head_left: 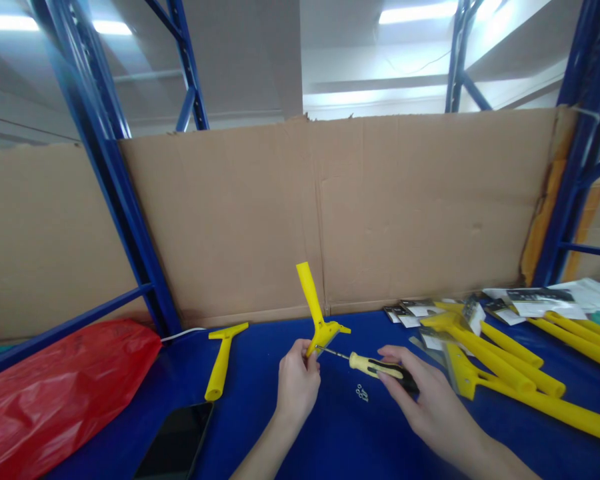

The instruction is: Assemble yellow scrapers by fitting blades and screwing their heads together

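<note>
My left hand is closed on the head of a yellow scraper, whose handle points up and slightly left. In my right hand is a screwdriver with a cream and black handle. Its thin shaft reaches left, and the tip meets the scraper head close to my left fingers. Whether the tip sits in a screw is too small to tell. Several small metal pieces lie on the blue table below the screwdriver. To the left lies another yellow scraper with a short handle.
Long-handled yellow scrapers and packaged items crowd the right side. A dark phone and a red plastic bag lie at left. Behind stands a cardboard panel between blue rack posts.
</note>
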`<state>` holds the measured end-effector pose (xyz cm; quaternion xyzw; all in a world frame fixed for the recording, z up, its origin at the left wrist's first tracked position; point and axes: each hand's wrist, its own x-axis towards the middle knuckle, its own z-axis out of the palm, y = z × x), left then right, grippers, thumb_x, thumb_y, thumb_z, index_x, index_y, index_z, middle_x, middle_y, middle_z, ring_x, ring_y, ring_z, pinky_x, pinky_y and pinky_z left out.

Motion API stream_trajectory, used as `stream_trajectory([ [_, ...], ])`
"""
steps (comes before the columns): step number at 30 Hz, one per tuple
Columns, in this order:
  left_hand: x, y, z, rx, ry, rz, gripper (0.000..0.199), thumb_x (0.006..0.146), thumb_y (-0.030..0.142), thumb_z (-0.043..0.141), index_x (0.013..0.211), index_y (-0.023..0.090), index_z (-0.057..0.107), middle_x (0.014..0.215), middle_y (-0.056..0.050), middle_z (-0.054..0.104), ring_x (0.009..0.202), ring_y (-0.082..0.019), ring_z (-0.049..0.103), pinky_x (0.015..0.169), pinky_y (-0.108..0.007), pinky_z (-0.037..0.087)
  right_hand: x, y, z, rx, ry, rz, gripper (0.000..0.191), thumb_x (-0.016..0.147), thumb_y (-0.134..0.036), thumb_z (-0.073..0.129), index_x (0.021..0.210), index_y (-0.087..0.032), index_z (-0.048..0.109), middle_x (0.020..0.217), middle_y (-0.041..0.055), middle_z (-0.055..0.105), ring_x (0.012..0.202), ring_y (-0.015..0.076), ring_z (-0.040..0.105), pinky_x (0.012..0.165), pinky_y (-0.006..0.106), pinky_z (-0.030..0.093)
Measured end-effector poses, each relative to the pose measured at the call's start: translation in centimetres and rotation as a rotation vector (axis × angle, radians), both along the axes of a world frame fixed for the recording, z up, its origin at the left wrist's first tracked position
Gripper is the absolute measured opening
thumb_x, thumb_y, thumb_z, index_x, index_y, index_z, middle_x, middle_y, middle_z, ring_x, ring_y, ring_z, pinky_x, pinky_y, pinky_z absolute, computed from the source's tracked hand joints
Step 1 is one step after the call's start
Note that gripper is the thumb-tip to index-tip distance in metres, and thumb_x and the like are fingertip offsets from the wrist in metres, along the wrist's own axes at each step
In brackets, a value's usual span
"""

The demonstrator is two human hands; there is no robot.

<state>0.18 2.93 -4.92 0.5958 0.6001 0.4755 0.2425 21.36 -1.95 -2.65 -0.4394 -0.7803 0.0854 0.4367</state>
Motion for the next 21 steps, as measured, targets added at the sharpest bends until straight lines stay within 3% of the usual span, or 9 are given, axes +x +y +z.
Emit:
stream_trajectory([
  [4,0.03,-0.06,-0.08,0.010,0.003,0.000,0.014,0.082,0.016,0.045,0.088,0.018,0.057,0.077,-0.004,0.067,0.064,-0.016,0.065,0.057,-0.023,0.048,-0.10,-0.02,-0.38,0.032,0.063,-0.105,0.030,0.089,-0.029,0.045,0.119,-0.025,0.043,0.103,0.0070,0.057,0.084,0.0191,0.064,0.075,0.034,0.055],
  [7,0.00,-0.06,-0.11,0.015,-0.012,0.011,0.014,0.082,0.016,0.045,0.088,0.018,0.058,0.076,-0.005,0.067,0.063,-0.017,0.065,0.055,-0.024,0.047,-0.09,-0.13,-0.62,-0.018,0.126,-0.048,0.036,0.087,-0.028,0.047,0.122,-0.026,0.039,0.110,0.0082,0.055,0.077,0.0173,0.064,0.065,0.030,0.056],
  [10,-0.03,-0.10,-0.10,0.021,-0.013,0.011,0.015,0.082,0.017,0.045,0.088,0.018,0.058,0.075,-0.005,0.066,0.063,-0.018,0.064,0.056,-0.025,0.048,-0.14,0.01,-0.82,-0.120,0.220,-0.006,0.022,0.091,-0.034,0.041,0.111,-0.025,0.043,0.094,0.0049,0.061,0.058,0.0136,0.062,0.053,0.027,0.054],
  [12,-0.05,-0.12,-0.11,0.032,-0.008,0.000,0.014,0.081,0.017,0.046,0.087,0.018,0.059,0.075,-0.004,0.066,0.063,-0.017,0.064,0.057,-0.024,0.048,-0.14,0.17,-0.95,-0.159,0.272,-0.048,0.024,0.093,-0.040,0.036,0.110,-0.025,0.044,0.088,0.0038,0.063,0.045,0.0109,0.055,0.043,0.025,0.049],
  [15,-0.07,-0.13,-0.17,0.046,-0.003,-0.005,0.012,0.080,0.018,0.051,0.087,0.019,0.060,0.075,-0.004,0.067,0.063,-0.017,0.064,0.058,-0.024,0.048,0.01,0.39,-1.07,-0.136,0.300,-0.091,0.037,0.091,-0.042,0.041,0.125,-0.026,0.035,0.102,0.0075,0.061,0.046,0.0105,0.054,0.036,0.023,0.044],
  [17,-0.08,-0.10,-0.22,0.045,-0.002,0.011,0.011,0.079,0.020,0.053,0.087,0.019,0.060,0.074,-0.004,0.067,0.063,-0.017,0.064,0.058,-0.024,0.048,0.15,0.49,-1.01,-0.127,0.290,-0.053,0.042,0.090,-0.041,0.043,0.128,-0.027,0.031,0.107,0.0078,0.059,0.046,0.0100,0.054,0.037,0.024,0.045],
  [19,-0.07,-0.05,-0.26,0.040,0.001,0.023,0.010,0.079,0.020,0.053,0.086,0.019,0.060,0.073,-0.004,0.067,0.062,-0.017,0.064,0.059,-0.025,0.048,0.22,0.50,-0.79,-0.121,0.268,-0.051,0.031,0.092,-0.039,0.038,0.121,-0.026,0.037,0.094,0.0041,0.061,0.046,0.0110,0.055,0.043,0.025,0.049],
  [21,-0.07,-0.01,-0.25,0.035,0.002,0.030,0.009,0.079,0.019,0.052,0.085,0.019,0.060,0.072,-0.003,0.067,0.062,-0.017,0.064,0.059,-0.025,0.048,0.20,0.37,-0.50,-0.073,0.236,-0.114,0.027,0.093,-0.039,0.037,0.116,-0.025,0.041,0.087,0.0034,0.061,0.058,0.0153,0.062,0.056,0.029,0.054],
])
